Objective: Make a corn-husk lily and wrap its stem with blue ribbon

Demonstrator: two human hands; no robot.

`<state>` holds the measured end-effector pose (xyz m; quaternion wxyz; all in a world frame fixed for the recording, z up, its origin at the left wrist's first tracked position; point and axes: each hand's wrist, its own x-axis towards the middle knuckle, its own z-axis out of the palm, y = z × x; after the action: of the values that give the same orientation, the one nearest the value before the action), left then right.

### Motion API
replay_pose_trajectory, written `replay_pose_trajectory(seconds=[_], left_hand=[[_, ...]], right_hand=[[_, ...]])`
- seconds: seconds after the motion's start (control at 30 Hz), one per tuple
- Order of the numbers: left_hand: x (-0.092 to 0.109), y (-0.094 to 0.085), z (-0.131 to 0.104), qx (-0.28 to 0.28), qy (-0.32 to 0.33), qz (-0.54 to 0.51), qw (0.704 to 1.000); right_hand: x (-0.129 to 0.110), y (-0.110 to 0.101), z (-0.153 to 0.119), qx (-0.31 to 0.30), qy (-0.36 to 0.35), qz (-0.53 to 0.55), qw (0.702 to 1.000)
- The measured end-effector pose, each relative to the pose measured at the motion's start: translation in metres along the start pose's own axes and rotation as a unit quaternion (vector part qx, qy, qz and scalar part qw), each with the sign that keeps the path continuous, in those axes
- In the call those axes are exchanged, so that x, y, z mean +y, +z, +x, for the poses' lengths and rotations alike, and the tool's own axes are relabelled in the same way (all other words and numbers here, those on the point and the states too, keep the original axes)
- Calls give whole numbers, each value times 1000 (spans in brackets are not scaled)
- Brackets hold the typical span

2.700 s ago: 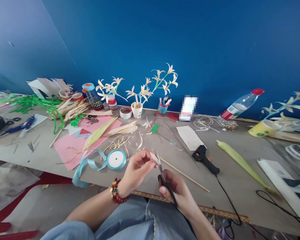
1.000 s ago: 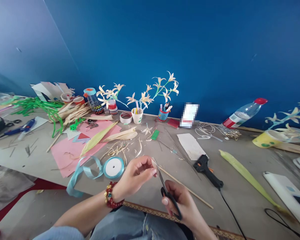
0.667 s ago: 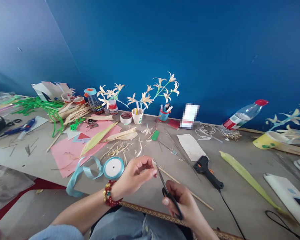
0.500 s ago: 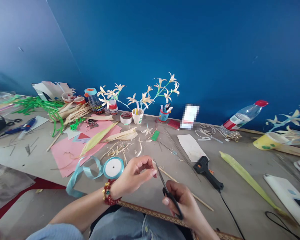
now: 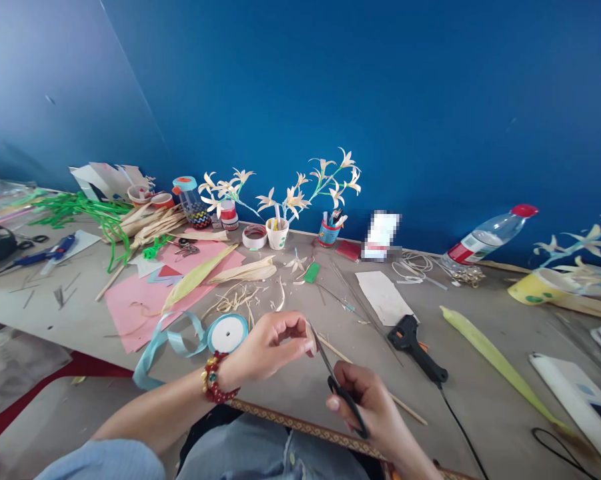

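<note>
My right hand [image 5: 367,400] is wrapped round the black handles of a pair of scissors [image 5: 347,400], whose blades point up and away toward my left fingertips. My left hand [image 5: 277,343] is pinched with thumb and fingers together beside the blade tips; whatever is between them is too small to make out. Just left of that hand lies a spool of light blue ribbon [image 5: 228,333], its loose end curling over the table. A thin wooden stick [image 5: 405,407] lies on the table behind and beyond the scissors.
A black glue gun [image 5: 415,347] with its cord lies to the right, near a pale green corn husk [image 5: 500,363]. Pink paper [image 5: 130,310] and husk strips [image 5: 237,297] spread at the left. Cups with husk flowers [image 5: 277,233], a pen holder [image 5: 329,232] and a tilted bottle [image 5: 490,233] line the wall.
The view has shifted very slightly. Both hands and the scissors stay almost in the same place, with the blade tips still by my left fingertips.
</note>
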<state>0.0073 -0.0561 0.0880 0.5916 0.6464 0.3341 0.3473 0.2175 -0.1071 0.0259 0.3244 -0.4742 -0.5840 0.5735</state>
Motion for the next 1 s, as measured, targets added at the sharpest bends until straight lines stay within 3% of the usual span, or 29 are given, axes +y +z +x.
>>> replay_pose_trajectory(seconds=[0.4, 0.6, 0.7, 0.77, 0.87, 1.0], left_hand=[[2, 2, 2, 11, -7, -56, 998], [-2, 1, 0, 15, -19, -75, 997], [-3, 1, 0, 19, -23, -74, 997], [-3, 1, 0, 21, -18, -74, 997], [-2, 1, 0, 21, -14, -67, 997], [-2, 0, 2, 17, -19, -54, 998]], right_hand=[[-4, -1, 3, 9, 17, 42, 999], [-11, -12, 6, -13, -13, -11, 1000], [-8, -23, 10, 26, -8, -100, 995], [-6, -35, 13, 96, -2, -232, 968], [-5, -51, 20, 172, 14, -448, 877], [-10, -57, 30, 150, 77, -604, 779]])
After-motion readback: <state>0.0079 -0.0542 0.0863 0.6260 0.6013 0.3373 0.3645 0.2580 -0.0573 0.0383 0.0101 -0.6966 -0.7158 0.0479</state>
